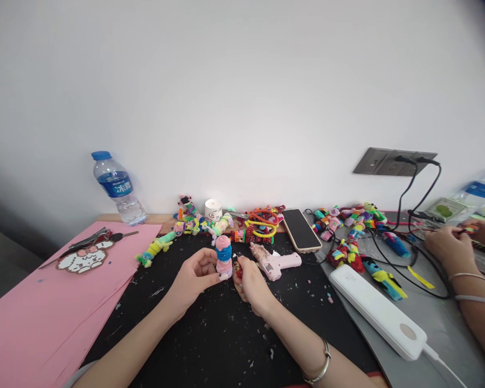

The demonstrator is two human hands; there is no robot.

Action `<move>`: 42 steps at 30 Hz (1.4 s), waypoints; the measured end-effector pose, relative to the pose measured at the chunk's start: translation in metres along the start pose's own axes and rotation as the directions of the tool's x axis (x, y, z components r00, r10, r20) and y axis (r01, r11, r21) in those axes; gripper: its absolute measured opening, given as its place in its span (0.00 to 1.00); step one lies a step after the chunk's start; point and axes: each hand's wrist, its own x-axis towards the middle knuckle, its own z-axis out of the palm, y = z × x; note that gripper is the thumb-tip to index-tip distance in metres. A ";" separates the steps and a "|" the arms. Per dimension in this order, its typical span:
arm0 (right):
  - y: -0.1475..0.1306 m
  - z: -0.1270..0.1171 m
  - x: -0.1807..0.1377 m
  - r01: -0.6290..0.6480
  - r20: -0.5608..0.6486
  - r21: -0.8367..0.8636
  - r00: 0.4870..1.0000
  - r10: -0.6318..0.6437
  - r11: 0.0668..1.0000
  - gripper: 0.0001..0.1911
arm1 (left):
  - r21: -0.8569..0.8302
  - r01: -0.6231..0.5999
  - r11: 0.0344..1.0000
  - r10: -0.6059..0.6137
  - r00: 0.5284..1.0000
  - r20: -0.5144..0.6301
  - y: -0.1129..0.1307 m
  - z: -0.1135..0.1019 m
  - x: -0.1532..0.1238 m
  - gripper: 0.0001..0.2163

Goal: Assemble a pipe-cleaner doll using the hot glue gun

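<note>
My left hand pinches a small pink and blue pipe-cleaner figure near its base and holds it upright over the black mat. Close beside it, my right hand is closed, with a small red and gold bit showing at its fingertips; what kind of thing this is I cannot make out. A pale pink glue gun lies just beyond my right hand, its front end browned. Scissors with orange and yellow handles rest behind the hands among colourful pipe-cleaner figures.
A water bottle leans against the wall at left, near pink paper bearing a dark cutting tool. A phone, white power bank and black cables lie to the right. Another person's hand works at far right.
</note>
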 end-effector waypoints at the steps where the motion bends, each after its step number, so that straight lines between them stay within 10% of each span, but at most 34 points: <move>1: 0.000 0.000 0.000 0.008 -0.005 -0.003 1.000 -0.008 1.000 0.23 | 0.003 -0.001 1.000 0.001 1.000 -0.003 0.000 0.000 0.000 0.14; 42: 0.009 -0.002 0.005 0.037 -0.034 -0.050 0.999 -0.039 0.998 0.23 | -0.011 -0.013 1.000 0.013 1.000 0.011 -0.001 -0.001 0.001 0.13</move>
